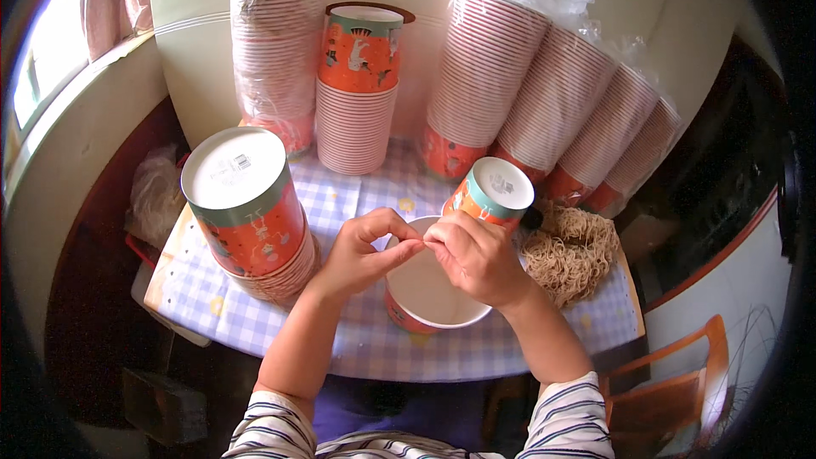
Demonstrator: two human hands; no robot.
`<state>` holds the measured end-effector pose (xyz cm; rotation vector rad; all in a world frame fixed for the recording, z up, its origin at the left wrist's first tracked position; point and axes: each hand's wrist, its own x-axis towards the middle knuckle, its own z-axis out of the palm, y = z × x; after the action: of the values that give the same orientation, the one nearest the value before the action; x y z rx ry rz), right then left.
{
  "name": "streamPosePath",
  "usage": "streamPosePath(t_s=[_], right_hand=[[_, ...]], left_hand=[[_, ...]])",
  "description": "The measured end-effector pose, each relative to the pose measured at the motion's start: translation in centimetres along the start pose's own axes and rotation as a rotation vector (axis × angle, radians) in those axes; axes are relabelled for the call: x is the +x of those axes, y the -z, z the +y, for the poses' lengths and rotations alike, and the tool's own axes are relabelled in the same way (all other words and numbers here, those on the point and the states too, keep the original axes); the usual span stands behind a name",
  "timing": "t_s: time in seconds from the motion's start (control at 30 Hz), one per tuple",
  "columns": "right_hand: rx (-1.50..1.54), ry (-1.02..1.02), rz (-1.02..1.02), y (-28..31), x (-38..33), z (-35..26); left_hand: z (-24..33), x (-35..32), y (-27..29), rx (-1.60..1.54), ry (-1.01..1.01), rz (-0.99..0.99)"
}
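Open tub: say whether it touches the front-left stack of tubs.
Apart: the head view shows checked cloth between the open tub and the stack.

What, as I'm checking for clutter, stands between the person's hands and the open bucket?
Nothing visible: the left hand and right hand are over the open bucket. The upside-down tub stands beyond it; the tan stringy bundle lies to the right.

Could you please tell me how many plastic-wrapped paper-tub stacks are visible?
5: one wrapped stack at the back left; at the back right, a first stack, second stack, third stack and partly hidden fourth stack. More may be hidden.
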<state>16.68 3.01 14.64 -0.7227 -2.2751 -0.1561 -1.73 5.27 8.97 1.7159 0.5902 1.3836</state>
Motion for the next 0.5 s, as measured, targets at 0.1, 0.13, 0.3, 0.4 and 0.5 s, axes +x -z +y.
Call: streamPosePath(t_s=[0.1,0.13,0.3,0.4,0.5], right_hand=[[0.012,0.017,0.015,-0.07,0.03,-0.01],[0.015,0.018,0.025,-0.04,-0.03,0.01],[0.025,0.011,0.037,0.17,0.05,0.04],[0.028,0.014,0.037,0.21,0.17,0.03],[0.023,-0.004,0.044,0.17,0.03,0.01]], left_hand=[[0.2,0.01,0.11,0.097,-0.126,-0.018],[0.16,0.12,0.03,0.096,-0.126,-0.019],[0.14,0.26,-0.31,0.27,-0.296,0.02],[0.59,0.24,-0.36,0.364,-0.367,0.038],[0.43,0.37,-0.56,0.401,-0.419,0.058]])
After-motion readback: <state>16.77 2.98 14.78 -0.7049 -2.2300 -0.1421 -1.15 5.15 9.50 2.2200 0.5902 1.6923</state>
